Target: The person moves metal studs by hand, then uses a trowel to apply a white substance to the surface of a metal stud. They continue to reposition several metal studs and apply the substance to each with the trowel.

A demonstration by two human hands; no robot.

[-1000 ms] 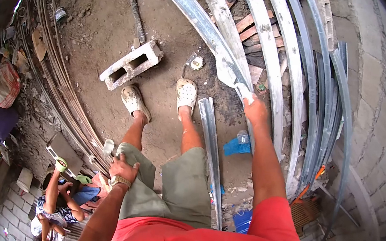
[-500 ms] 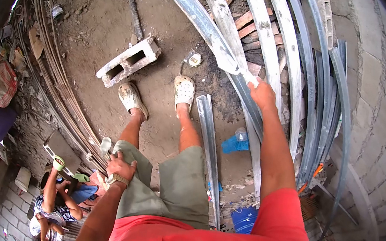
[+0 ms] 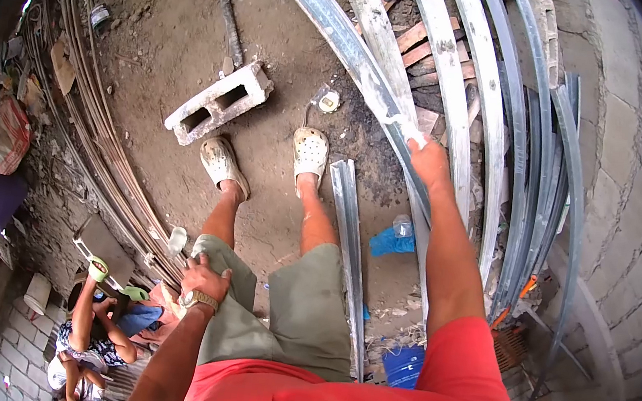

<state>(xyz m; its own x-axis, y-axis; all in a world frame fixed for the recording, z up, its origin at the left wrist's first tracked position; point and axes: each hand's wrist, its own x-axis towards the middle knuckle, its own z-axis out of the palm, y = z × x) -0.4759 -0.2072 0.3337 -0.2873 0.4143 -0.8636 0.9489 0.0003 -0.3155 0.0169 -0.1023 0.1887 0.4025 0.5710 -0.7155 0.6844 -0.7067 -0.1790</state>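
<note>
My right hand (image 3: pixel 429 164) is closed around a white-handled tool, apparently a paintbrush (image 3: pixel 409 129). Its head lies against a long grey metal channel (image 3: pixel 342 37), partly hidden by glare and my fingers. My left hand (image 3: pixel 205 277), with a watch at the wrist, rests on my left thigh with its fingers apart, holding nothing. Close to it is a small clear container (image 3: pixel 177 240). More long pale metal channels (image 3: pixel 446 51) run alongside the one under the brush. A shorter channel (image 3: pixel 349 245) lies beside my right leg.
A hollow concrete block (image 3: pixel 220 104), a hammer (image 3: pixel 228 14) and a tape measure (image 3: pixel 327 101) lie on the dirt ahead. Bundled rebar (image 3: pixel 97 114) runs along the left. A blue plastic bag (image 3: pixel 392 242) lies at right. Another person (image 3: pixel 96 341) sits at lower left.
My right hand and the brush have shifted slightly toward me along the channel. My left hand stays on my thigh. The whole view has moved a little.
</note>
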